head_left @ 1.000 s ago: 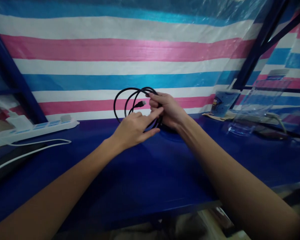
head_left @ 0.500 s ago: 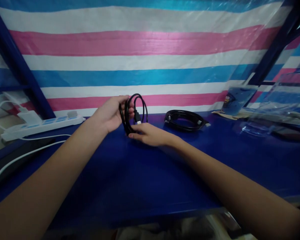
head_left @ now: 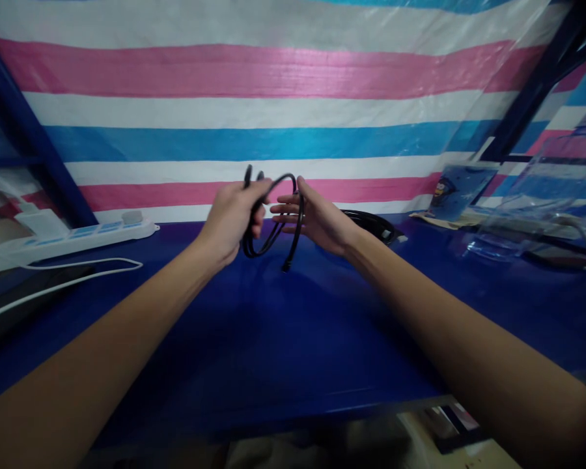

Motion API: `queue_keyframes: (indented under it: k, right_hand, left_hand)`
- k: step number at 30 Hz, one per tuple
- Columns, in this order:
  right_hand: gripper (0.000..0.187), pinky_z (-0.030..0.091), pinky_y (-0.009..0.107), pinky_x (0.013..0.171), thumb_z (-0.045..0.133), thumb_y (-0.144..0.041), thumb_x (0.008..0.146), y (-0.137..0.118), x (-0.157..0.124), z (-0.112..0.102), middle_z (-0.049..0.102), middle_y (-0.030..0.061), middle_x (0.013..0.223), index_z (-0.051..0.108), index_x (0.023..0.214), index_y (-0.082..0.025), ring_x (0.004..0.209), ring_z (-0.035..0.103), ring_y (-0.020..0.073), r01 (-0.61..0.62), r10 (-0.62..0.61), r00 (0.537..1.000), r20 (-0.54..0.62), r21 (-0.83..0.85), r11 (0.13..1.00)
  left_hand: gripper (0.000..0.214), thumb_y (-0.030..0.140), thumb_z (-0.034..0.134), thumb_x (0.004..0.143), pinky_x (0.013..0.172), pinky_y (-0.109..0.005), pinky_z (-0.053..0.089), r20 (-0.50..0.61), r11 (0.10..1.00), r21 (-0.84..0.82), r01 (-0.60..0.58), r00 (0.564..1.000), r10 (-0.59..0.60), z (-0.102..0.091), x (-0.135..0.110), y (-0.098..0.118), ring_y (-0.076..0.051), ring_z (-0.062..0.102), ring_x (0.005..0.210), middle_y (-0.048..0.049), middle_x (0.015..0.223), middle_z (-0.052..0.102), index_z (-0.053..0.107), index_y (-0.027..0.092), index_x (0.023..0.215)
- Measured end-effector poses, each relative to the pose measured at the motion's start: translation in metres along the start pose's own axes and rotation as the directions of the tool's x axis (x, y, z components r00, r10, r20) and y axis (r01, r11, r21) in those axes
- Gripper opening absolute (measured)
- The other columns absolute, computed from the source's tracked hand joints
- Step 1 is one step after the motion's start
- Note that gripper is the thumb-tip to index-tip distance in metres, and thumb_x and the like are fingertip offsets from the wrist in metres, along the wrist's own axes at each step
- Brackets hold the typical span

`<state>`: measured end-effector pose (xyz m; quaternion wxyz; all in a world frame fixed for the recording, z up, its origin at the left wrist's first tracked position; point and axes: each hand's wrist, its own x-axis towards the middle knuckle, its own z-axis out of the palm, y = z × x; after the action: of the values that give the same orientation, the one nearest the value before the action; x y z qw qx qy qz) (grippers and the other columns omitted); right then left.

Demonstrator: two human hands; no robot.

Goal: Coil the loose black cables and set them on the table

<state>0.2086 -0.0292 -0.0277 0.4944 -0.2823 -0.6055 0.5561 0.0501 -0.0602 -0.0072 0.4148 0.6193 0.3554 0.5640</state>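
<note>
My left hand is closed round a coiled black cable, held above the blue table. One end of the cable, with its plug, hangs down below the loops. My right hand is beside the coil with fingers spread, a loop lying across its fingers. A second coiled black cable lies on the table just behind my right hand, partly hidden by it.
A white power strip with a white cord lies at the left. A clear plastic container and a blue packet stand at the right. A striped pink, white and blue tarp forms the back wall.
The coil has been lifted higher in my left hand and a plug end now dangles. My right hand rose from the table to the coil's right side and opened.
</note>
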Motion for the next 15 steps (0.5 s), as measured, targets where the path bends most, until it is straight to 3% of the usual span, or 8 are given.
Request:
queue_keyframes:
  k: [2, 4, 7, 9, 13, 15]
  right_hand:
    - [0.035, 0.048, 0.029, 0.065, 0.047, -0.049, 0.09, -0.006, -0.002, 0.007, 0.061, 0.0049, 0.075, 0.057, 0.08, -0.017, 0.066, 0.058, 0.0139, -0.004, 0.003, 1.0, 0.019, 0.052, 0.999]
    - [0.033, 0.045, 0.026, 0.057, 0.044, -0.042, 0.093, -0.014, -0.005, 0.01, 0.056, 0.0022, 0.066, 0.054, 0.077, -0.016, 0.054, 0.052, 0.0112, -0.036, 0.038, 0.999, -0.034, 0.045, 0.998]
    - [0.027, 0.035, 0.023, 0.044, 0.044, -0.036, 0.095, -0.023, -0.007, 0.007, 0.054, -0.0001, 0.064, 0.054, 0.083, -0.014, 0.044, 0.043, 0.0073, -0.062, 0.061, 0.987, -0.146, -0.005, 0.998]
    - [0.024, 0.029, 0.022, 0.04, 0.042, -0.032, 0.096, -0.025, -0.009, 0.006, 0.053, -0.0014, 0.065, 0.055, 0.088, -0.014, 0.04, 0.038, 0.0057, -0.024, 0.018, 0.987, -0.161, -0.035, 0.999]
    - [0.015, 0.037, 0.022, 0.045, 0.041, -0.022, 0.096, -0.022, -0.011, 0.012, 0.054, -0.0013, 0.073, 0.054, 0.093, -0.015, 0.046, 0.046, 0.0057, 0.154, -0.156, 0.987, -0.037, -0.051, 0.987]
    - [0.012, 0.04, 0.022, 0.049, 0.043, -0.023, 0.095, -0.02, -0.011, 0.015, 0.056, -0.0006, 0.08, 0.054, 0.094, -0.016, 0.05, 0.049, 0.0059, 0.217, -0.217, 0.976, 0.004, -0.058, 0.974]
  left_hand:
    - [0.025, 0.033, 0.056, 0.085, 0.041, -0.019, 0.041, 0.126, 0.998, 0.035, 0.05, 0.991, -0.055, 0.009, -0.005, -0.003, -0.007, 0.048, 0.041, 0.0015, 0.052, 0.051, 0.052, 0.016, 0.067]
    - [0.021, 0.031, 0.053, 0.087, 0.048, -0.022, 0.048, 0.186, 0.994, 0.037, 0.106, 0.976, -0.111, 0.014, -0.007, -0.005, -0.01, 0.056, 0.048, -0.001, 0.06, 0.057, 0.054, 0.015, 0.073]
    - [0.014, 0.028, 0.05, 0.088, 0.052, -0.024, 0.05, 0.097, 0.988, -0.017, 0.154, 0.984, -0.152, 0.009, -0.003, -0.007, -0.011, 0.059, 0.052, -0.0019, 0.068, 0.06, 0.054, 0.016, 0.081]
    - [0.015, 0.028, 0.049, 0.088, 0.047, -0.021, 0.045, 0.023, 0.987, -0.049, 0.153, 0.988, -0.152, 0.003, 0.001, -0.006, -0.009, 0.053, 0.047, 0.0008, 0.062, 0.055, 0.052, 0.017, 0.079]
    - [0.02, 0.028, 0.048, 0.088, 0.036, -0.02, 0.028, -0.101, 0.998, -0.047, 0.038, 0.994, -0.042, -0.008, 0.01, -0.005, -0.006, 0.028, 0.036, 0.0076, 0.044, 0.031, 0.047, 0.02, 0.07]
    - [0.021, 0.028, 0.05, 0.086, 0.038, -0.02, 0.031, -0.183, 0.999, -0.026, -0.025, 0.983, 0.019, -0.013, 0.013, -0.006, -0.007, 0.031, 0.038, 0.0064, 0.046, 0.034, 0.046, 0.02, 0.068]
